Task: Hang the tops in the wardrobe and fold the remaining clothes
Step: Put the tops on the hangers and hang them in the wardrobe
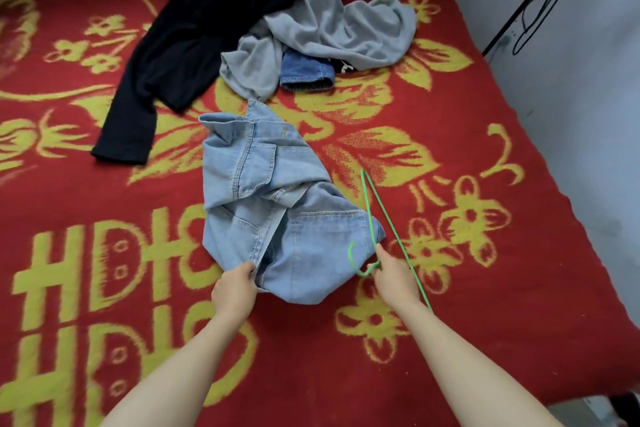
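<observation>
Gripping the denim shirt hem with your left hand, you pinch the green hanger in your right hand, near the bed's front edge.

Pale-blue denim shirt, green hanger, red-and-yellow floral blanket.

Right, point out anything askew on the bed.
The denim shirt lies crumpled and folded over itself, and the green wire hanger in the right hand slants over its edge, not inside it. Other clothes lie heaped behind.
</observation>
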`<action>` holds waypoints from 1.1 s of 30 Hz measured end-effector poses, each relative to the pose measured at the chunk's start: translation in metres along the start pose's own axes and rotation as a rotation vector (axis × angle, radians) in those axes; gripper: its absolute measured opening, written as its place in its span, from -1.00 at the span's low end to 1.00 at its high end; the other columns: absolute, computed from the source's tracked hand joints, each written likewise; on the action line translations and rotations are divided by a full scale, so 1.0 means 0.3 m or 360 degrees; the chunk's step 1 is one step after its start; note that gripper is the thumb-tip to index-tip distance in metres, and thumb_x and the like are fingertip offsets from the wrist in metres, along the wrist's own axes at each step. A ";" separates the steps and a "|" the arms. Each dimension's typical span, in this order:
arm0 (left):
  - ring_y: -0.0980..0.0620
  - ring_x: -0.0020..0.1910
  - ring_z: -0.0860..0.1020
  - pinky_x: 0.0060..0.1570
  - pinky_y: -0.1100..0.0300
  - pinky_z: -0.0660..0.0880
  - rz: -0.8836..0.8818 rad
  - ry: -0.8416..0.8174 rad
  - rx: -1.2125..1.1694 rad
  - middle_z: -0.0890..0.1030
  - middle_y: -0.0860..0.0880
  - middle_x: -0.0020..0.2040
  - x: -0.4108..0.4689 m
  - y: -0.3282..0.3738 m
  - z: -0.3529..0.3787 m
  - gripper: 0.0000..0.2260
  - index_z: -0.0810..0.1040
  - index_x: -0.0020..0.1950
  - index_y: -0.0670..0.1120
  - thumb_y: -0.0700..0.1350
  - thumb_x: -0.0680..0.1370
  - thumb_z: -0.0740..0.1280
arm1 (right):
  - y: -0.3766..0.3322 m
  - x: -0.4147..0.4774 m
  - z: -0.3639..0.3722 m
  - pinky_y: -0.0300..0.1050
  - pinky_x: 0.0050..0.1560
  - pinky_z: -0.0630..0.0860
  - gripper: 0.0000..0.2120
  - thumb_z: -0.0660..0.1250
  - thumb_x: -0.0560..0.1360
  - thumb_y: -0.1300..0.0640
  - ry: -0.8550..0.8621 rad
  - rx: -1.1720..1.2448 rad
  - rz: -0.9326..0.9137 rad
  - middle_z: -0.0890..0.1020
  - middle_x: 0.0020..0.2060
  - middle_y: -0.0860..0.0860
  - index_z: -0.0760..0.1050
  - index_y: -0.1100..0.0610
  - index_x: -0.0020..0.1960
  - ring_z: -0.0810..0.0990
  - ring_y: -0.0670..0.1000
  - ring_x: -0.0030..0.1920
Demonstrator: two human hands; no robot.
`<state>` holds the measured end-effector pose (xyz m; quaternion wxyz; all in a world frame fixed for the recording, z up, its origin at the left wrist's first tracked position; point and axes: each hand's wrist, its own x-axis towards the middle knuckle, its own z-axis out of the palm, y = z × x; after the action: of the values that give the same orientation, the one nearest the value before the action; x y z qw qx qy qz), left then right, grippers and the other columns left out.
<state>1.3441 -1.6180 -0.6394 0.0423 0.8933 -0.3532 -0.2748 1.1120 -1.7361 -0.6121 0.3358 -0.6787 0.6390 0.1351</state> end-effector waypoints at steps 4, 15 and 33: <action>-0.12 -0.26 0.49 -0.31 0.10 0.32 -0.0037 0.0148 -0.0418 0.63 -0.13 -0.23 -0.127 -0.016 -0.114 -0.80 0.56 -0.21 -0.03 -0.24 0.54 0.25 | -0.047 -0.118 0.033 -0.04 -0.14 0.39 -0.47 0.06 0.60 0.17 -0.0070 0.0095 -0.0079 0.61 -0.01 0.16 0.05 -0.13 0.51 0.56 0.20 -0.02; 0.16 -0.42 0.50 -0.34 0.21 0.41 -0.0048 0.0664 -0.1121 0.59 0.13 -0.34 -0.540 -0.122 -0.438 -0.82 0.64 -0.09 -0.13 -0.34 0.52 0.28 | -0.156 -0.359 -0.035 -0.05 -0.01 0.39 -0.74 0.08 0.59 0.17 0.0109 0.0404 -0.0019 0.59 0.11 0.19 0.50 0.20 0.12 0.51 0.23 0.14; 0.31 -0.23 0.54 -0.19 0.56 0.38 0.0129 0.1312 -0.1256 0.60 0.16 -0.24 -1.024 -0.420 -0.942 -0.78 0.58 -0.19 -0.08 -0.36 0.53 0.27 | -0.660 -0.813 0.112 -0.06 0.19 0.29 -0.45 0.36 0.47 -0.02 0.0033 0.0038 -0.1180 0.44 0.29 0.05 0.32 0.10 0.41 0.34 0.10 0.30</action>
<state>1.3836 -1.3565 -0.2929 0.5174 0.8289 -0.2120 -0.0129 1.2743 -1.5340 -0.4314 0.3633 -0.8615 0.3545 -0.0101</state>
